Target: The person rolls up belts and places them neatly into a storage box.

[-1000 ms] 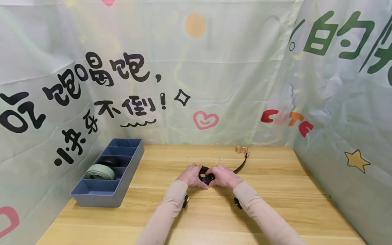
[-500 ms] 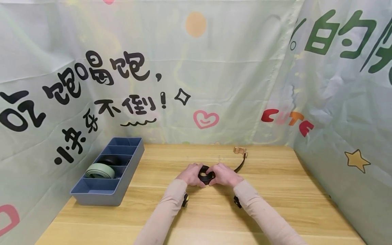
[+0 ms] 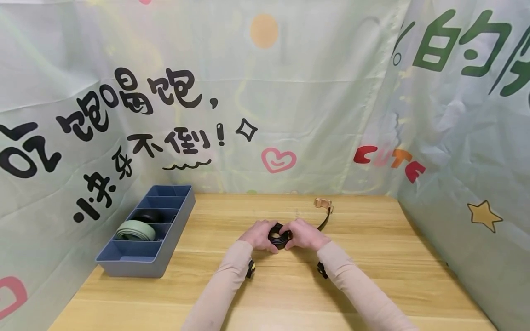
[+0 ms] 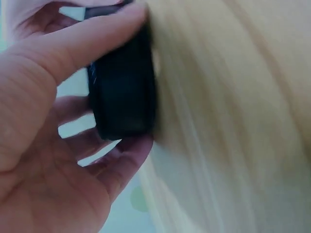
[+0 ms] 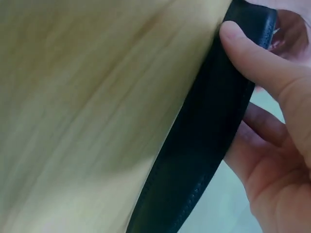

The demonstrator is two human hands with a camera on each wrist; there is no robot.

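A black belt is rolled into a coil (image 3: 279,243) on the wooden table, standing on its edge. From the left, my left hand (image 3: 260,236) grips the coil, its thumb along the near side and its fingers round the far side. My right hand (image 3: 305,235) holds the other side, with thumb and fingers pinching the strap where it feeds in. The unrolled strap (image 5: 194,126) runs out past the right hand in the right wrist view. It ends at a rose-gold buckle (image 3: 323,202) towards the back. In the left wrist view, the coil's outer face (image 4: 124,97) shows between thumb and fingers.
At the left stands a blue-grey divided box (image 3: 159,264). One compartment holds a rolled pale green belt (image 3: 135,231), and the one behind it a rolled black belt (image 3: 148,215). Printed cloth (image 3: 314,115) hangs along the table's back and sides.
The buckle end has slid slightly left, closer to the coil. Both hands stay around the coil in nearly the same spot, the right hand shifting only slightly.
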